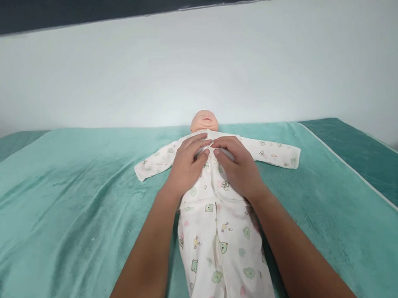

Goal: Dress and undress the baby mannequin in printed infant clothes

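Note:
A baby doll [204, 120] lies on its back in the middle of a teal blanket [68, 200], head away from me, sleeves spread to both sides. It wears a white romper [220, 239] printed with small green bears. My left hand [186, 166] rests on the doll's chest, fingers bent and pinching the romper's front edge near the collar. My right hand [236, 164] lies beside it on the chest, fingertips curled onto the same front seam. The two hands touch at the fingertips just below the doll's chin.
The teal blanket covers a wide bed or table. A darker green sheet [375, 162] shows at the right edge. A plain white wall [192, 62] rises behind the doll's head.

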Demonstrator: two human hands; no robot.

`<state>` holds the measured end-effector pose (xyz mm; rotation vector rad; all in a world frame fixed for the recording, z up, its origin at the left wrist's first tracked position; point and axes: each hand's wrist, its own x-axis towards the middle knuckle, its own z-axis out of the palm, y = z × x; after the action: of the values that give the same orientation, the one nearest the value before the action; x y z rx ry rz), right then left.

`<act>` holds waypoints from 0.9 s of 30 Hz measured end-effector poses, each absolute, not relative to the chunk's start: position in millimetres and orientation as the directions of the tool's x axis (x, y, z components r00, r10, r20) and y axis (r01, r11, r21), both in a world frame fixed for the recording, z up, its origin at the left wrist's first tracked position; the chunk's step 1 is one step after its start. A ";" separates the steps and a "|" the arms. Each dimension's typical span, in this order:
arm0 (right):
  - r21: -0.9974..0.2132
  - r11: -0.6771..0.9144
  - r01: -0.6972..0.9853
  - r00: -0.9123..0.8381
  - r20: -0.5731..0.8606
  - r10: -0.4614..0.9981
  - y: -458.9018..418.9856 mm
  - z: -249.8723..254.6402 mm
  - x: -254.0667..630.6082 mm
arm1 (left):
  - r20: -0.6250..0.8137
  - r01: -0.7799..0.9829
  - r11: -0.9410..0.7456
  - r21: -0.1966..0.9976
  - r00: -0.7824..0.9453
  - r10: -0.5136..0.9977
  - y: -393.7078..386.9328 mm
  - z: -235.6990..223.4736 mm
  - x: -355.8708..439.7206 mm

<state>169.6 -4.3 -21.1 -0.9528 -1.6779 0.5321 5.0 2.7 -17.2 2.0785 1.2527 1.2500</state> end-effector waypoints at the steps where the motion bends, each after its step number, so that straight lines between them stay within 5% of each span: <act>1: -0.758 0.562 0.330 -0.085 0.569 0.818 -4.6 -21.0 169.7 | 0.501 0.490 -0.527 0.694 0.196 0.843 4.9 -17.1 5.4; 9: -0.845 0.362 0.393 -0.078 0.362 0.929 4.0 -24.3 171.5 | 0.440 0.586 -0.502 0.636 0.259 0.860 39.1 -15.4 6.2; 20: -0.710 0.510 0.486 -0.316 0.402 0.860 35.9 -10.4 171.5 | 0.419 0.627 -0.468 0.624 0.236 0.876 37.5 -18.1 4.9; 27: -0.851 0.438 0.290 -0.099 0.429 0.898 32.0 -19.9 175.8 | 0.482 0.514 -0.522 0.681 0.222 0.847 30.5 -19.1 2.6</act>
<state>175.8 32.0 -19.9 -1.0548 -1.6350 0.7198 2.6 30.5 -19.1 2.1257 1.2612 1.2144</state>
